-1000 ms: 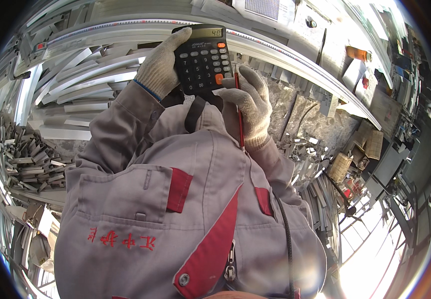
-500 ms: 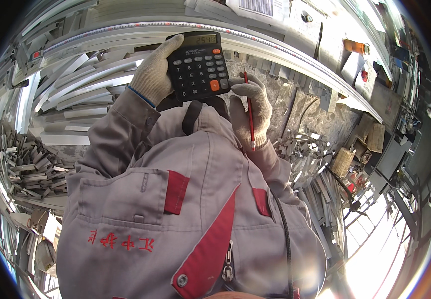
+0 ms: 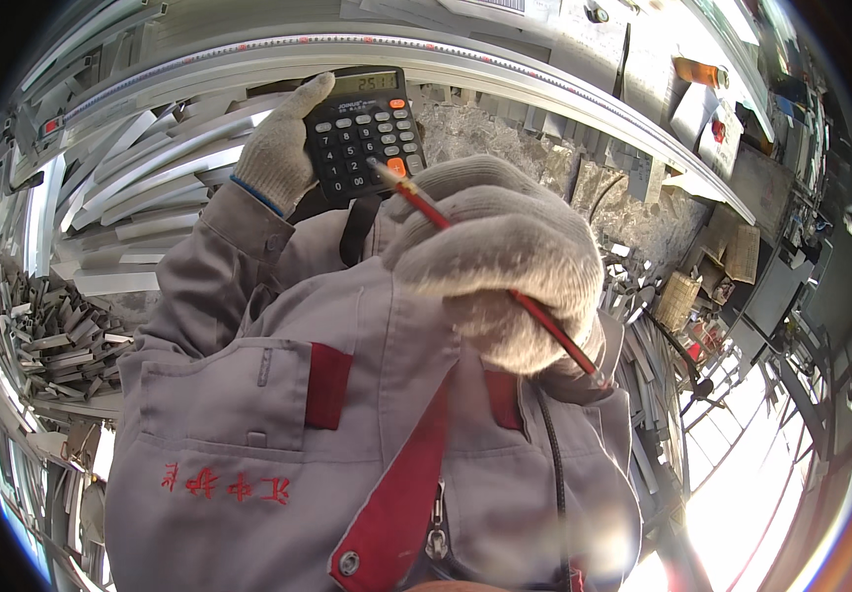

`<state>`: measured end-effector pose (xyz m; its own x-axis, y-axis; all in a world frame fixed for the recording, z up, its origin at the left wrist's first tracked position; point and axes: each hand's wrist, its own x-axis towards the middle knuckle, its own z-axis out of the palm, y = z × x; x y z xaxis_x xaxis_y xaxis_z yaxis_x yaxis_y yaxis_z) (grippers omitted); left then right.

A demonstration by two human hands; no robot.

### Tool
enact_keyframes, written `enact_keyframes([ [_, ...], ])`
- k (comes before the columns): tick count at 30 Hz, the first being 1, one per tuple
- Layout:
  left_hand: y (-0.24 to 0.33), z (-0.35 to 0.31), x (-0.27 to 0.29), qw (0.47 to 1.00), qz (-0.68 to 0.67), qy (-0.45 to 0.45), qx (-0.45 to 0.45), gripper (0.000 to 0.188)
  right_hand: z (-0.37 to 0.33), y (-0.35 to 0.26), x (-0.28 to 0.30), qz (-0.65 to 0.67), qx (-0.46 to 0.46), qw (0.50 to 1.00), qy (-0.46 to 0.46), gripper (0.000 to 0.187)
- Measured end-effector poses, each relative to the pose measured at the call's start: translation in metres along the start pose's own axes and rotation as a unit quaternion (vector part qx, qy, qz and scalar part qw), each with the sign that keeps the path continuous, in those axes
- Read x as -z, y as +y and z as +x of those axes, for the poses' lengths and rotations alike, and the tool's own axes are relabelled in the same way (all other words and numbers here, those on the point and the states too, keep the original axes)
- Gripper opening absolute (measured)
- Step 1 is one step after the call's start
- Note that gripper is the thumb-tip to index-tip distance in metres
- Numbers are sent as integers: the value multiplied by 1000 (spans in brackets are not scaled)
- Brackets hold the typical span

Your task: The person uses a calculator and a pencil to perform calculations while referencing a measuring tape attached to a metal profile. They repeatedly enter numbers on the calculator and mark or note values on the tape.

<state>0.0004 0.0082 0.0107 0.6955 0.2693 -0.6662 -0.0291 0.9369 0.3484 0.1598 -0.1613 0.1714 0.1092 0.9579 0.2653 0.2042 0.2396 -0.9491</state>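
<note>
A black desk calculator [image 3: 365, 128] with grey and orange keys is tilted up in front of my chest, its display lit with digits. My left hand [image 3: 276, 156], in a white knitted glove, grips its left side, with the thumb near the display. My gloved right hand [image 3: 515, 242] is raised close to the camera, its fingers closed around a red pencil [image 3: 556, 333]. The pencil's sharpened end points toward the calculator's lower keys and overlaps them in view; whether it touches them I cannot tell.
A long metal rail with a measuring tape [image 3: 367, 41] crosses beyond the calculator. Cut metal strips [image 3: 165, 187] lie at the left, above a heap of short offcuts [image 3: 66, 331]. An orange cylindrical object [image 3: 700, 73] lies at the far right, with cardboard boxes [image 3: 680, 299] nearer.
My right hand has risen toward the camera, and its pencil has swung from near upright to slanting at the keys. The calculator has shifted slightly left, and its display reads differently.
</note>
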Motion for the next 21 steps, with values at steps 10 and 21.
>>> enact_keyframes([
  [10, -23, 19, 61, 995, 87, -34, -26, 40, 36, -38, 6, 33, 89, 993, -72, 30],
  [21, -25, 21, 32, 999, -8, 39, 31, 54, -30, 43, 26, 28, -64, 981, 181, 41],
])
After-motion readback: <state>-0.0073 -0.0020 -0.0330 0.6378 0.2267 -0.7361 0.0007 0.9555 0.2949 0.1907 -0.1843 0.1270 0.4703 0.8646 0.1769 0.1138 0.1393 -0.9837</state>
